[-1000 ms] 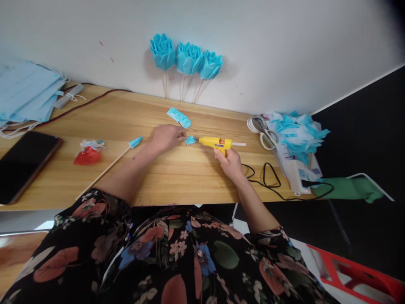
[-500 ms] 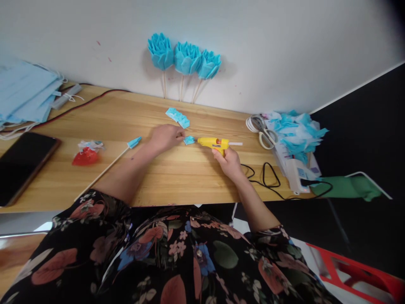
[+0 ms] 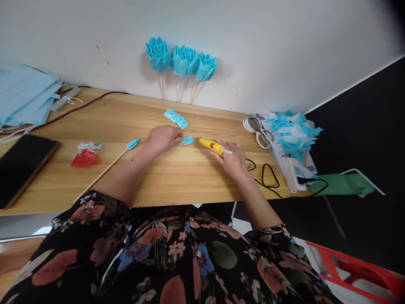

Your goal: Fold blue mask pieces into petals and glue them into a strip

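While the yellow plastic glue gun [image 3: 207, 144] was in the right hand [image 3: 234, 160], its dark nozzle lay just beside a small light-blue folded fabric-like piece [image 3: 188, 140], a gap between. Clock directions were read from that piece.

Glue gun: at three o'clock, above the pale wooden tabletop [image 3: 177, 177]; long axis slanting, nozzle toward between nine and ten, tail between three and four, a translucent glue stick [image 3: 225, 151] projecting from the rear. Right-hand grip: fingers wrapped round the gun's body.

Blue piece: on the tabletop, long axis roughly nine to three. Left hand [image 3: 163, 138]: at nine o'clock, fingertips drawn close together at the piece's edge; whether they pinched it could not be told.

Light-blue toothed strip [image 3: 176, 119]: eleven o'clock, lying flat.

Thin pale wooden stick [image 3: 101, 175] with a blue cone-shaped tip [image 3: 133, 144]: between eight and nine, tip pointing between one and two.

Containers. Small red translucent pouch [image 3: 85, 158], whitish gathered top: nine o'clock, contents indistinct. Heap of blue and white scraps [image 3: 294, 131]: three o'clock, on a pale flat base [image 3: 278, 155]; tray or sheet, could not be told.

Three blue petalled flowers on thin sticks [image 3: 184, 61]: near twelve, propped against the wall.
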Tool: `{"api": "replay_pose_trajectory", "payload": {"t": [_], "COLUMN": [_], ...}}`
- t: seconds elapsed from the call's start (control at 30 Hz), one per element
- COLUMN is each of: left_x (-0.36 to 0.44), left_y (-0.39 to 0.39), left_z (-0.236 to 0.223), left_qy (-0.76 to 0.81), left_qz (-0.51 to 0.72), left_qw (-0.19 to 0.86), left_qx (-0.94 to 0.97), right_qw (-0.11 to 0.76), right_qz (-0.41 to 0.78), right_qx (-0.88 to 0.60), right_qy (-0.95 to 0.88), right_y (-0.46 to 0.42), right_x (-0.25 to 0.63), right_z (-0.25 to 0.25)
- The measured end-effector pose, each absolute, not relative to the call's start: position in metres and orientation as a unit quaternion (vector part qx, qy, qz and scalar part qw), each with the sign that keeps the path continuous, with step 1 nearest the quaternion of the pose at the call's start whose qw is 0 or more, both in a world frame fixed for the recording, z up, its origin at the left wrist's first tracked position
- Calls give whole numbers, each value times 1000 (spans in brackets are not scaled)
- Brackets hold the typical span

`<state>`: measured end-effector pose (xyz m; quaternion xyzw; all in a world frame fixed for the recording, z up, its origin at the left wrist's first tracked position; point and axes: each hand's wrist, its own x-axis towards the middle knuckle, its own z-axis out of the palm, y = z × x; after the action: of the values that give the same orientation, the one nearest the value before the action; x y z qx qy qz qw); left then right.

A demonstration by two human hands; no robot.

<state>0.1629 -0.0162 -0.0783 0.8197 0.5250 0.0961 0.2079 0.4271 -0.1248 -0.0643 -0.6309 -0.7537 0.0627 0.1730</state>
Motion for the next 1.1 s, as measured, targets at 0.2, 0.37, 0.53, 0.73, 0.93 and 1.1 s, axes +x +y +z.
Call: {"api": "replay_pose_trajectory", "payload": {"t": [0.2,0.37,0.53,0.73,0.93,1.1], "left_x": [163,162,159,154,154,159], "left_y": [-16,-17,-16,-12,-5,0], "left_z": [-77,-74,-69,-73,-83,-87], "left_qy": [528,523,514,499,519,530], "left_qz": [101,110,122,136,246,361], "left_qw": [212,230,260,295,362,427], "left_qx": [816,813,808,803,734,637], "right_qw": [338,232,150,192,174,164], "right_qz": [223,207,-4,66,131,167], "right_qx": [-724,-792,-803,-678,-636,-594], "right_qy": [-558,-525,-577,-706,-741,-770], "right_y": [-106,-79,-75,-60,-8,13], "right_x": [466,505,507,432,383,366], "right_z": [-68,-68,-49,-46,-67,-72]}}
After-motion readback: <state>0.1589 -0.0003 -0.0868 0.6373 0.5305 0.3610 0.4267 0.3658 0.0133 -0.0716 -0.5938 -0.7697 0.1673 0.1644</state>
